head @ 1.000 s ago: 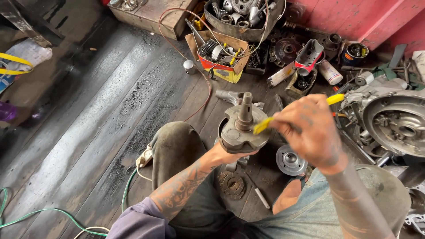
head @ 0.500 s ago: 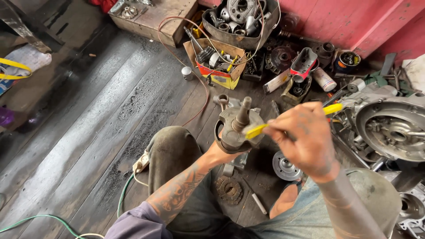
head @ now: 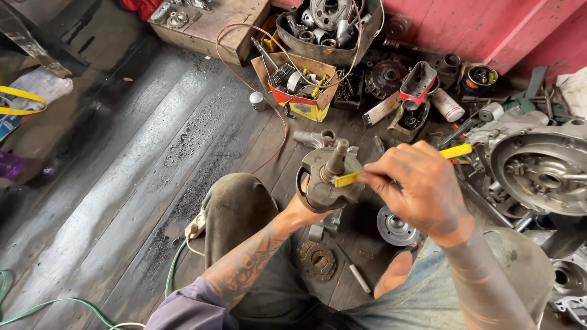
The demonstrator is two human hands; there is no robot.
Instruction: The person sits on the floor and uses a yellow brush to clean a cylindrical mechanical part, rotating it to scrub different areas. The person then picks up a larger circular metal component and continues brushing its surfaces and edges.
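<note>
Crank part (head: 327, 177), round grey metal with a stub shaft pointing up, held above the floor (head: 122, 183) in front of the person's knees. Left hand (head: 306, 211) under it, grip clamped on its lower edge from below, fingers mostly hidden behind the part. Right hand (head: 422, 189) just right of the part, grip pinched on a yellow tool (head: 397, 168). Tool runs slantwise; near tip touches the part beside the shaft base, far end sticks out past the hand up-right. Both forearms tattooed.

Below the part on the floor: small gear (head: 317, 260), pale pin (head: 359, 278) beside it, round silver disc (head: 396, 226) under the right hand. Behind the part, a grey fitting (head: 315, 137) lying flat. Further back, yellow carton (head: 299, 85) full of parts, dark tub (head: 333, 27) of metal parts by the red wall (head: 489, 24). Engine case (head: 538, 171) at the floor's right edge. Wooden box (head: 214, 21) at the far edge. Green cable (head: 61, 302) at near left corner. Floor planks dark, wet-looking.
</note>
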